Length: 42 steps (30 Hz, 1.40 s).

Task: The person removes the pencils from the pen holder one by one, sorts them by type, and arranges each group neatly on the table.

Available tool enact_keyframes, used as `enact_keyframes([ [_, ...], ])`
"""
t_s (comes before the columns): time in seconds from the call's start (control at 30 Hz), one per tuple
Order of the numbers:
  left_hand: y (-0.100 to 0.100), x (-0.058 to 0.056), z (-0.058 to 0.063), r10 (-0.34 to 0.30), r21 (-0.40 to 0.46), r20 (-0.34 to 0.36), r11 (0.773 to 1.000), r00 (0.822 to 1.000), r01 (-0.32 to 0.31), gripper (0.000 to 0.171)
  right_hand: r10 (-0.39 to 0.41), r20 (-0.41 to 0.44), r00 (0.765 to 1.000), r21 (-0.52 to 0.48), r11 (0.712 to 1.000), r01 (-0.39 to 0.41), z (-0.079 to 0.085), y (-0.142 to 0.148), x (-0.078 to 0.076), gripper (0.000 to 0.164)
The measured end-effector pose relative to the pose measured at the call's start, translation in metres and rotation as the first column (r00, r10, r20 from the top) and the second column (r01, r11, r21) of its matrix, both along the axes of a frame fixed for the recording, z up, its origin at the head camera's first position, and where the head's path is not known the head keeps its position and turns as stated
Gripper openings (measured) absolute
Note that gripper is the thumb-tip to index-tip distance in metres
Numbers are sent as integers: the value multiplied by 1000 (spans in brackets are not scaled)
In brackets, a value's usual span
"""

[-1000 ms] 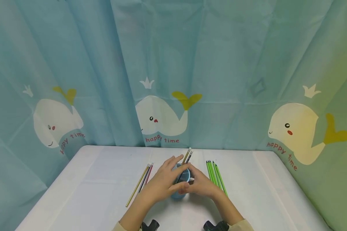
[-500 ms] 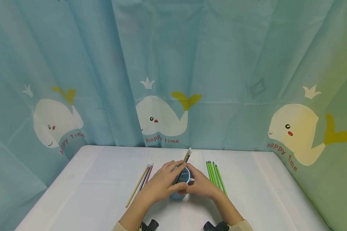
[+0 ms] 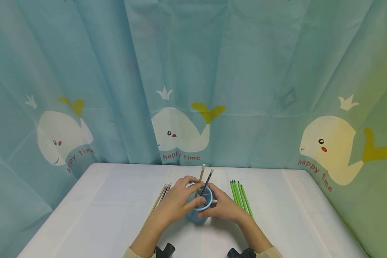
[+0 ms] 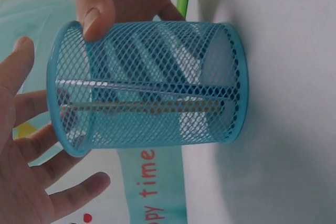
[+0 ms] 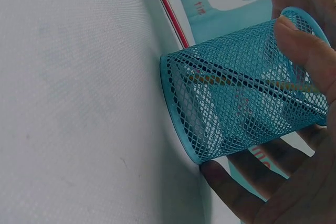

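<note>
A light blue mesh pen cup (image 3: pixel 197 216) stands upright on the white table between both hands. My right hand (image 3: pixel 225 205) grips its right side, the thumb over the near side below the rim. Two pencils lean inside it: a gold one (image 3: pixel 201 175) and a dark one (image 3: pixel 208 179), white-tipped ends up. In the left wrist view, both pencils show through the mesh, reaching close to the base. My left hand (image 3: pixel 174 200) hovers at the cup's left rim, and the left wrist view shows its fingers (image 4: pixel 79 195) spread around the opening, holding nothing.
To the left lie several pencils, a gold one (image 3: pixel 156 200) among them, partly hidden by my left forearm. Several green pencils (image 3: pixel 243 199) lie side by side beyond my right forearm. A blue curtain (image 3: pixel 254 71) with whale prints hangs behind the table (image 3: pixel 277 215).
My left hand has let go of the two pencils and drawn slightly left. They were close together under its fingers and now lean apart in the cup. The right hand keeps its hold.
</note>
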<state>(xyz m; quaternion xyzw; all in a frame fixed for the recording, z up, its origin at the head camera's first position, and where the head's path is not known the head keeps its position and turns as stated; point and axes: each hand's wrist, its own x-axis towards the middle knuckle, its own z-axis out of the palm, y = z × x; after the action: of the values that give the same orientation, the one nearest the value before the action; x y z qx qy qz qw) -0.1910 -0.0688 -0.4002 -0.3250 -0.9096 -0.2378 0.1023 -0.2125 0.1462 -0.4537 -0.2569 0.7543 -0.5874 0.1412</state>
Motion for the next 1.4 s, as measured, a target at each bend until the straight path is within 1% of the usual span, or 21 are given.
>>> enact_keyframes([
  [0.17,-5,1,4,18,39,-38,999,999,-17,48,-9,-4,1000,-9,1000,9,0,-1,1,81],
  [0.37,-10,-1,11,45,111,-121,993,992,-32,42,-21,-6,1000,1,1000,21,-1,-2,1,79],
  [0.5,-13,-1,15,48,164,-184,986,982,-18,38,-23,-4,1000,4,1000,23,-2,-3,0,78],
  [0.63,-15,0,20,54,213,-225,977,973,-5,37,-33,-2,999,11,999,33,-3,-3,0,79],
  [0.73,-17,1,24,49,271,-276,962,960,29,36,-39,0,999,11,999,39,-3,-3,0,80],
  [0.77,-18,1,26,46,293,-301,955,952,47,36,-41,0,999,12,999,41,-3,-3,0,79],
  [0.87,-18,2,30,47,361,-378,927,925,100,33,-44,0,999,12,999,44,-3,-4,0,79],
  [1.0,-18,4,35,73,458,-441,875,895,154,32,-45,-4,999,14,999,45,-2,-4,0,78],
  [1.03,-18,4,36,79,485,-452,858,888,170,33,-46,-9,999,16,999,46,-2,-4,0,78],
  [1.13,-17,5,40,113,567,-486,795,867,214,33,-48,-12,999,13,999,48,-2,-5,-1,78],
  [1.2,-18,4,43,137,611,-495,757,858,232,30,-47,-14,999,11,999,47,-2,-4,-1,79],
  [1.23,-19,4,43,148,631,-489,740,860,232,29,-46,-16,999,12,999,46,-3,-4,-1,79],
  [1.27,-20,4,44,157,650,-475,726,866,225,27,-47,-14,999,13,999,47,-3,-4,-1,79],
  [1.3,-22,4,45,164,666,-455,715,876,212,25,-48,-15,999,16,999,49,-2,-4,-1,79],
  [1.4,-30,2,46,165,711,-345,689,924,142,24,-58,-27,998,26,998,58,-2,-2,-2,79],
])
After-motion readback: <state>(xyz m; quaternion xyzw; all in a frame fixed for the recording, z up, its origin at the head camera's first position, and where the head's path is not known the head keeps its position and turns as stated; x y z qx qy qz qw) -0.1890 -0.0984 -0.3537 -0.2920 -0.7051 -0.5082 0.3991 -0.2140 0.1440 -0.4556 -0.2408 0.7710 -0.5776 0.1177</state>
